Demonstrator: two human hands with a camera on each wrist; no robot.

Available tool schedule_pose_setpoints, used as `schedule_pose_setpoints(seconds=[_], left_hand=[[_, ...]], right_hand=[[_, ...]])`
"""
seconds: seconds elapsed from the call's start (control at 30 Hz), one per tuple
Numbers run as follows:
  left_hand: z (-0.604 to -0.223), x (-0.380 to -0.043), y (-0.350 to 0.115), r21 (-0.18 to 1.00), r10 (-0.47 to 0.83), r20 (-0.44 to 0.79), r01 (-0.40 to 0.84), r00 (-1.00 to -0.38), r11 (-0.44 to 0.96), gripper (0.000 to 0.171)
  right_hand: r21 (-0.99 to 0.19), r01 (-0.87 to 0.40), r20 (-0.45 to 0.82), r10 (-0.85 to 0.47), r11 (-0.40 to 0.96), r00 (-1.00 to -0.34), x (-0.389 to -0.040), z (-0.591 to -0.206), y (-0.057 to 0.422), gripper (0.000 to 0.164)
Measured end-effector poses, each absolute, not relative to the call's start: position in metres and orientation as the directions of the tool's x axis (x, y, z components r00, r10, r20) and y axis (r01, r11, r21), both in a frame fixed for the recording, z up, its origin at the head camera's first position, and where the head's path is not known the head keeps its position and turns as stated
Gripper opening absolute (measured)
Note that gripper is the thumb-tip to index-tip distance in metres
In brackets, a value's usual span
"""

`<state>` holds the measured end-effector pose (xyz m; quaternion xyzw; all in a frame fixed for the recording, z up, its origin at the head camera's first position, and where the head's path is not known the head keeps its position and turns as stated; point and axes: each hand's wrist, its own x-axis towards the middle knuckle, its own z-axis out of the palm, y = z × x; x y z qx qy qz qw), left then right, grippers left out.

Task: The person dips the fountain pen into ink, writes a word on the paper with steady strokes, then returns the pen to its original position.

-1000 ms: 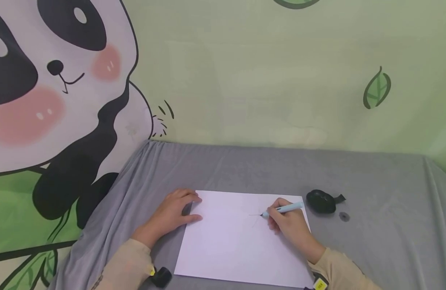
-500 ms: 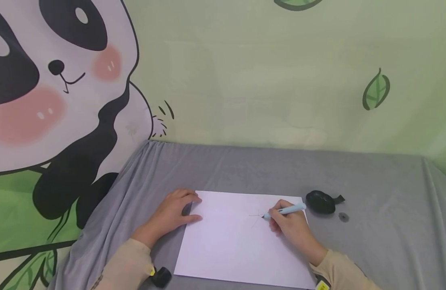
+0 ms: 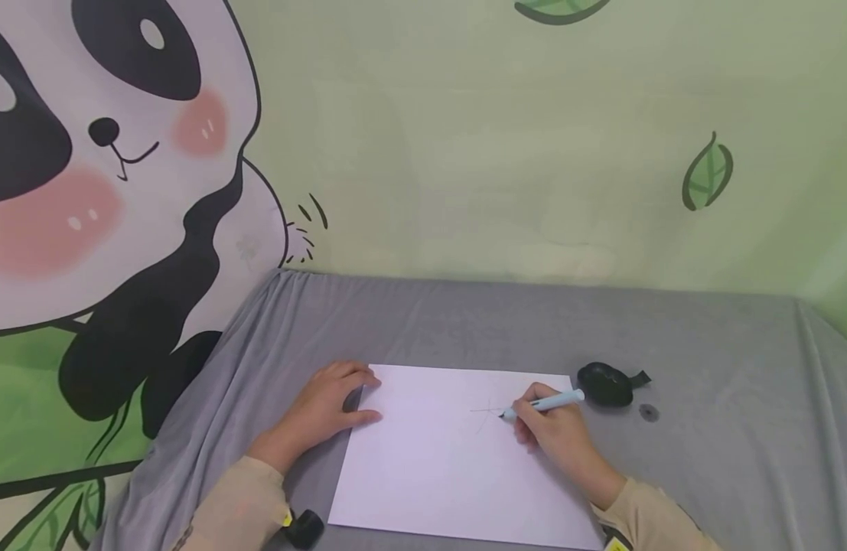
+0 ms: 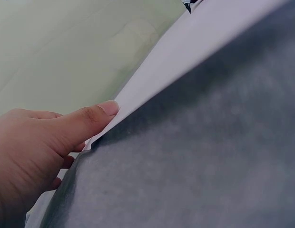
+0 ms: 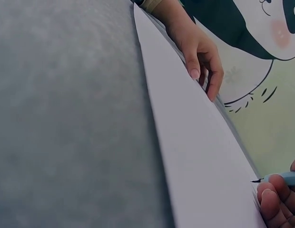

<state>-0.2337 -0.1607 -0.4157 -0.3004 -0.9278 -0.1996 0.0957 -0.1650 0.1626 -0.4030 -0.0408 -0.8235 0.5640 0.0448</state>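
My right hand (image 3: 550, 428) pinches a light-blue fountain pen (image 3: 548, 402) between thumb and fingers. Its dark nib meets a white sheet of paper (image 3: 423, 467), right of the upper middle. Just left of the nib, a few thin crossing lines (image 3: 488, 410) show on the sheet. With thumb and fingers spread, my left hand (image 3: 327, 405) rests at the paper's upper left edge. In the left wrist view its thumb (image 4: 102, 111) lies on the paper's edge. The right wrist view shows the pen's nib (image 5: 258, 180) close over the paper, with part of the right hand cut off.
A grey cloth (image 3: 705, 459) covers the table. Right of the paper lie a rounded black object (image 3: 605, 384) with a short tab and a small grey disc (image 3: 648, 413). Behind stands a green backdrop (image 3: 464, 153) with a panda and leaves.
The right hand and pen have shifted slightly right and toward the person. A short upright line now shows across the level one. The left hand stays on the paper's edge.
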Motion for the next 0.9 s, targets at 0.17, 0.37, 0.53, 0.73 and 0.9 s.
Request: schedule_pose_setpoints(seconds=[0.17, 0.37, 0.53, 0.73, 0.9], left_hand=[[-0.4159, -0.2333, -0.1606, 0.318, 0.516, 0.302, 0.595, -0.802, 0.738, 0.048], [-0.4152, -0.233, -0.16, 0.326, 0.509, 0.29, 0.584, -0.81, 0.744, 0.048], [-0.4145, -0.2324, -0.1599, 0.332, 0.506, 0.285, 0.579, -0.814, 0.744, 0.048], [-0.4153, -0.232, -0.16, 0.328, 0.503, 0.284, 0.575, -0.817, 0.749, 0.047], [-0.4156, -0.2315, -0.1594, 0.327, 0.497, 0.281, 0.569, -0.821, 0.754, 0.047]], right_hand=[[-0.938, 0.002, 0.037, 0.107, 0.346, -0.994, -0.1639, -0.4028, 0.164, 0.013], [-0.943, 0.003, 0.033, 0.103, 0.333, -0.994, -0.1628, -0.4026, 0.1663, 0.013], [-0.938, 0.02, 0.021, 0.114, 0.346, -0.993, -0.1617, -0.4024, 0.1676, 0.013], [-0.935, 0.032, 0.016, 0.132, 0.354, -0.991, -0.1599, -0.403, 0.169, 0.012], [-0.932, 0.02, 0.027, 0.125, 0.361, -0.992, -0.1581, -0.4023, 0.1707, 0.012]])
